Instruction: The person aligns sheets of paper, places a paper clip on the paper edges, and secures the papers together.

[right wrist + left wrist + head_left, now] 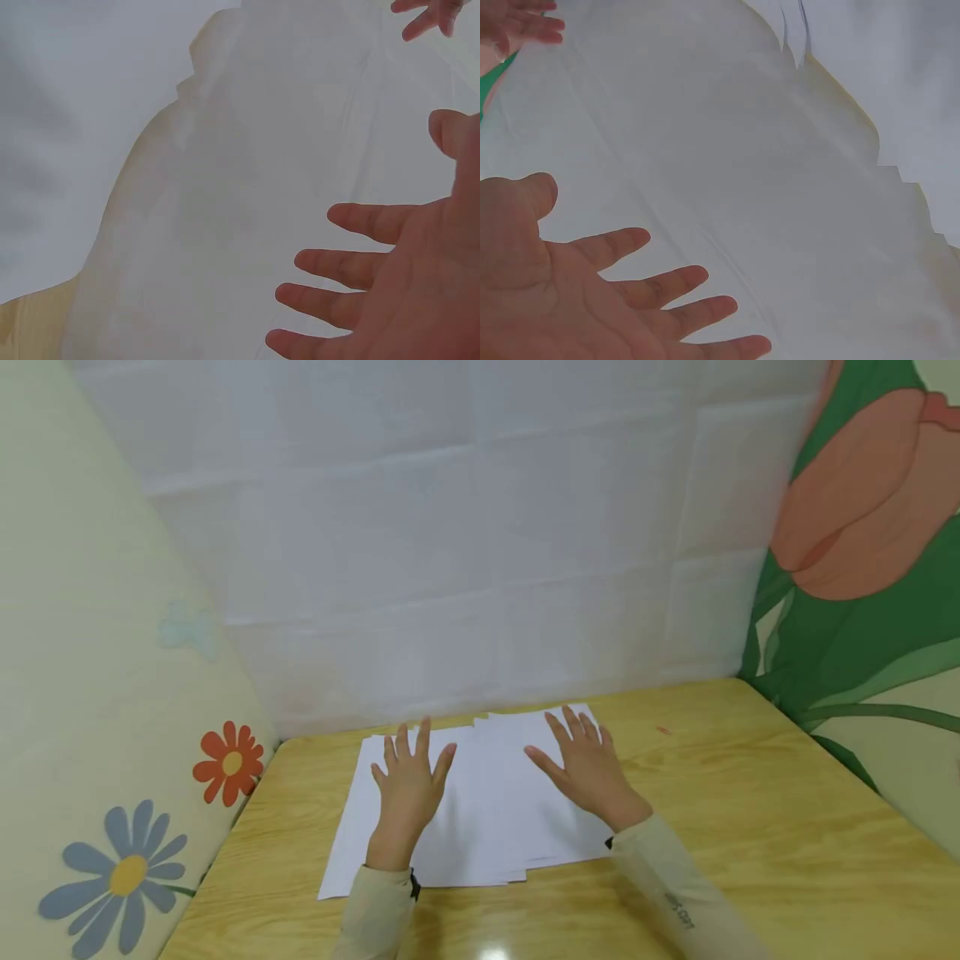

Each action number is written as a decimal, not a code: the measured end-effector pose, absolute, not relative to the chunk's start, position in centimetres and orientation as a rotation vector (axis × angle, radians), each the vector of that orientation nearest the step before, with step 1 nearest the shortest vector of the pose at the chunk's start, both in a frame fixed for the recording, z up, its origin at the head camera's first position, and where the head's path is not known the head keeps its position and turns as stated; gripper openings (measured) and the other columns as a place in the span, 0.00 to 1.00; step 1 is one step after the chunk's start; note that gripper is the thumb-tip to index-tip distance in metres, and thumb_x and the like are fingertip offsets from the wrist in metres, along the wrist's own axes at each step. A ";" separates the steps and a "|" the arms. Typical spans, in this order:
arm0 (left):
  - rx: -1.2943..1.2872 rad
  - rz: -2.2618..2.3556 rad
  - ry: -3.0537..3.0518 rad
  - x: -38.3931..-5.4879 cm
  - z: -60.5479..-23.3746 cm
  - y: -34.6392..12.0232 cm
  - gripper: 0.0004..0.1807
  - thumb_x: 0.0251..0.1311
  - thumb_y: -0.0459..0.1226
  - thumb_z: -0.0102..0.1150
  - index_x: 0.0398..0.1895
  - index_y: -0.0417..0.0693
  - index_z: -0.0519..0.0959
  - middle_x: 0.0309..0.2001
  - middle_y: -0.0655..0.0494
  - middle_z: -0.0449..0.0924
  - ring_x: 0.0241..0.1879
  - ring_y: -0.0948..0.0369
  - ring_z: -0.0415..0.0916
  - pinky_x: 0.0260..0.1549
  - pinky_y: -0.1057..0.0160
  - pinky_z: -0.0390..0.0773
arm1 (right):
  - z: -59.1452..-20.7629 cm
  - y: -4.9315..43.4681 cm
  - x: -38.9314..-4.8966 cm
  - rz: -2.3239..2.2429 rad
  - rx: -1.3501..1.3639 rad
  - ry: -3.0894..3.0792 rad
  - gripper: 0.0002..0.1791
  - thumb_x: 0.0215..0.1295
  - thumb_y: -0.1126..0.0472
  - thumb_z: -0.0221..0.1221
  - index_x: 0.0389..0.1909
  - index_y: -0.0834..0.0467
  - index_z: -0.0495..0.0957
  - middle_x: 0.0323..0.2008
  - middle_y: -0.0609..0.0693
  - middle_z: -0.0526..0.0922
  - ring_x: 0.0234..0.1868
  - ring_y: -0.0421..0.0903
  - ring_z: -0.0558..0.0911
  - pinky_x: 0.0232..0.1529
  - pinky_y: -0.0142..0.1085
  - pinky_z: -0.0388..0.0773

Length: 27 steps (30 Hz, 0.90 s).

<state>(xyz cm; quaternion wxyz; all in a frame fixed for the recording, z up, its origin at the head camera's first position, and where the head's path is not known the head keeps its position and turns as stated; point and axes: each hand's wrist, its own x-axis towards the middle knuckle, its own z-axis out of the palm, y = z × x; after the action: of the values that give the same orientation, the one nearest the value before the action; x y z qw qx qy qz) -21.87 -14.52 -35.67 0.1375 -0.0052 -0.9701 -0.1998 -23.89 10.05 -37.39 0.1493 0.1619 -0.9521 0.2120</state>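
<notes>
The left hand and right hand are both spread wide, fingers straight and fanned, thumbs turned in toward each other, and both are free of any object. They hang over white paper sheets, and I can see their soft shadows on the surface below. The sheets lie flat toward the far side of the table, in at least 2 overlapping parts whose edges don't quite line up. Pale sleeves cover the forearms, with something dark at each cuff and dark lettering on the right. The table has yellowish wood grain, and a small red mark shows to the right of the paper. Behind hangs a creased white covering; a red flower and a blue-grey flower decorate the left wall, a big coral tulip the right.
</notes>
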 end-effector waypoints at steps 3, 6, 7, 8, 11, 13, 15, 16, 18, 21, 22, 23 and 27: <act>0.020 -0.620 -2.776 -22.2 -35.8 -14.7 0.36 0.71 0.57 0.40 0.75 0.48 0.54 0.71 0.31 0.50 0.70 0.33 0.44 0.59 0.25 0.47 | -37.5 10.5 -24.0 0.633 0.463 -2.708 0.39 0.70 0.38 0.47 0.69 0.64 0.61 0.69 0.67 0.59 0.69 0.68 0.57 0.66 0.64 0.51; 0.047 -0.653 -2.750 -22.6 -36.0 -15.0 0.36 0.71 0.57 0.40 0.74 0.46 0.54 0.69 0.30 0.53 0.69 0.34 0.47 0.58 0.26 0.49 | -37.8 10.9 -24.3 0.645 0.464 -2.689 0.38 0.71 0.40 0.48 0.68 0.65 0.62 0.68 0.68 0.60 0.68 0.68 0.58 0.65 0.63 0.53; 0.055 -0.662 -2.743 -22.7 -36.1 -15.1 0.36 0.71 0.57 0.40 0.74 0.46 0.55 0.69 0.30 0.53 0.68 0.34 0.48 0.58 0.26 0.50 | -38.0 11.1 -24.4 0.651 0.466 -2.686 0.38 0.71 0.40 0.48 0.68 0.66 0.62 0.68 0.69 0.60 0.68 0.69 0.59 0.65 0.63 0.54; 0.061 -0.673 -2.737 -22.7 -36.2 -15.1 0.36 0.71 0.56 0.40 0.74 0.45 0.55 0.68 0.30 0.54 0.68 0.34 0.49 0.58 0.26 0.50 | -38.1 11.2 -24.5 0.650 0.464 -2.687 0.38 0.71 0.40 0.48 0.68 0.66 0.62 0.68 0.69 0.60 0.68 0.69 0.59 0.65 0.63 0.54; 0.085 -0.706 -2.720 -23.0 -36.7 -15.5 0.35 0.71 0.56 0.41 0.73 0.44 0.56 0.66 0.29 0.57 0.67 0.34 0.52 0.57 0.27 0.53 | -38.6 11.4 -24.9 0.659 0.455 -2.699 0.38 0.72 0.40 0.47 0.68 0.67 0.62 0.68 0.70 0.60 0.67 0.69 0.59 0.64 0.63 0.55; 0.112 -0.716 -2.717 -23.2 -37.0 -15.8 0.35 0.71 0.56 0.41 0.72 0.43 0.58 0.65 0.28 0.59 0.66 0.34 0.53 0.56 0.27 0.54 | -38.8 11.5 -25.1 0.668 0.448 -2.715 0.38 0.72 0.40 0.46 0.68 0.68 0.61 0.67 0.70 0.60 0.67 0.69 0.60 0.64 0.64 0.55; 0.151 -0.734 -2.728 -23.4 -37.4 -16.2 0.35 0.72 0.56 0.40 0.72 0.42 0.58 0.64 0.28 0.59 0.65 0.33 0.54 0.56 0.28 0.55 | -39.0 11.7 -25.4 0.680 0.434 -2.738 0.39 0.73 0.40 0.45 0.68 0.69 0.61 0.67 0.71 0.60 0.67 0.69 0.60 0.63 0.64 0.56; 0.171 -0.745 -2.740 -23.4 -37.6 -16.5 0.36 0.72 0.56 0.39 0.72 0.41 0.57 0.64 0.28 0.59 0.65 0.33 0.54 0.56 0.28 0.55 | -39.1 11.8 -25.5 0.689 0.423 -2.752 0.39 0.73 0.40 0.44 0.67 0.70 0.61 0.67 0.71 0.60 0.67 0.69 0.60 0.63 0.65 0.56; 0.208 -0.755 -2.748 -23.6 -37.9 -17.0 0.36 0.72 0.57 0.38 0.71 0.39 0.58 0.64 0.27 0.60 0.64 0.32 0.55 0.54 0.27 0.57 | -39.4 12.0 -25.7 0.698 0.398 -2.775 0.38 0.74 0.41 0.43 0.67 0.71 0.61 0.67 0.72 0.59 0.67 0.69 0.60 0.62 0.65 0.56; 0.261 -0.788 -2.766 -23.8 -38.2 -17.9 0.37 0.72 0.57 0.36 0.71 0.37 0.57 0.63 0.26 0.59 0.63 0.30 0.55 0.54 0.27 0.57 | -39.6 12.4 -26.1 0.705 0.355 -2.814 0.38 0.75 0.42 0.41 0.66 0.72 0.60 0.66 0.74 0.60 0.66 0.70 0.60 0.61 0.66 0.57; 0.277 -0.795 -2.769 -23.9 -38.3 -18.1 0.37 0.72 0.57 0.36 0.70 0.36 0.57 0.63 0.25 0.59 0.62 0.30 0.55 0.53 0.27 0.57 | -39.7 12.5 -26.2 0.705 0.344 -2.827 0.38 0.75 0.42 0.41 0.66 0.73 0.60 0.66 0.74 0.60 0.66 0.71 0.60 0.60 0.67 0.57; 0.295 -0.800 -2.774 -24.0 -38.3 -18.4 0.37 0.72 0.56 0.36 0.70 0.36 0.57 0.63 0.25 0.59 0.62 0.29 0.55 0.53 0.26 0.57 | -39.7 12.6 -26.3 0.703 0.336 -2.841 0.38 0.75 0.42 0.40 0.66 0.73 0.60 0.65 0.75 0.60 0.66 0.71 0.60 0.60 0.67 0.58; 0.353 -0.808 -2.820 -24.1 -38.4 -19.5 0.38 0.73 0.56 0.34 0.71 0.34 0.55 0.63 0.23 0.58 0.61 0.27 0.54 0.53 0.25 0.56 | -39.9 12.9 -26.6 0.705 0.299 -2.909 0.39 0.76 0.41 0.38 0.66 0.75 0.60 0.65 0.76 0.59 0.65 0.72 0.59 0.58 0.68 0.59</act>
<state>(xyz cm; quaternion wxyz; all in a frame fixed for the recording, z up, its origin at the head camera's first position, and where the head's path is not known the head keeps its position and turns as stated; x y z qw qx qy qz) -24.11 -19.50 -38.38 0.0933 0.1190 -0.9503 -0.2722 -26.61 12.91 -39.94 0.0665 0.0992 -0.9649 0.2338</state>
